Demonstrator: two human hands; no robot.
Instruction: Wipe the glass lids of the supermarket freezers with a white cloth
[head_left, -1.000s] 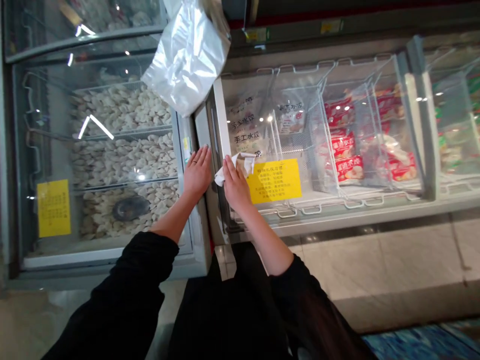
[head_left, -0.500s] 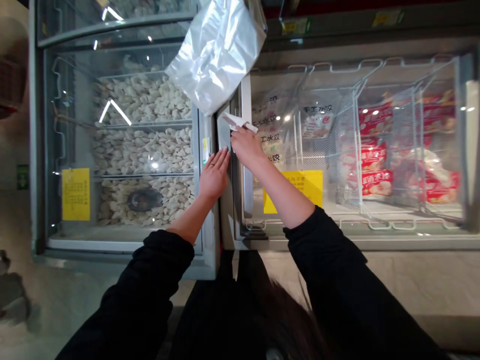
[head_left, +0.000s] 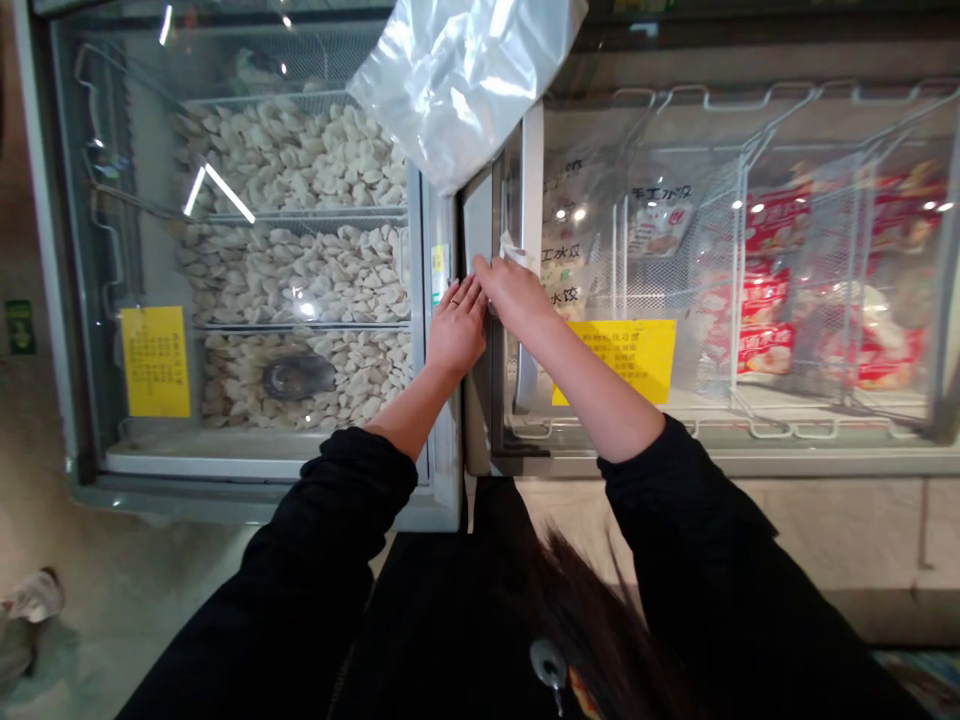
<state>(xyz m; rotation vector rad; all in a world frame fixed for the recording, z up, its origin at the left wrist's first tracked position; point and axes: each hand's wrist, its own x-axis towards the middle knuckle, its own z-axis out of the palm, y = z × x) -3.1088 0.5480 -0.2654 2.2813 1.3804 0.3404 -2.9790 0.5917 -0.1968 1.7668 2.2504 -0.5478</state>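
Note:
My left hand (head_left: pixel 455 330) lies flat, fingers together and stretched out, on the right edge of the left freezer's frame (head_left: pixel 437 400). My right hand (head_left: pixel 514 290) presses a crumpled white tissue (head_left: pixel 516 252) against the left frame of the right freezer (head_left: pixel 529 180); most of the tissue is hidden under my fingers. The two hands touch at the gap between the chest freezers. Both arms wear black sleeves.
The left freezer holds loose white dumplings (head_left: pixel 300 270) in wire baskets under glass, with a yellow label (head_left: pixel 156 361). The right freezer holds red packets (head_left: pixel 765 290) in wire baskets and another yellow label (head_left: pixel 626 357). A clear plastic bag (head_left: pixel 465 80) hangs above the gap.
My right hand has slid the tissue down and left along the freezer frame until it meets my left hand. The view has shifted right and lower.

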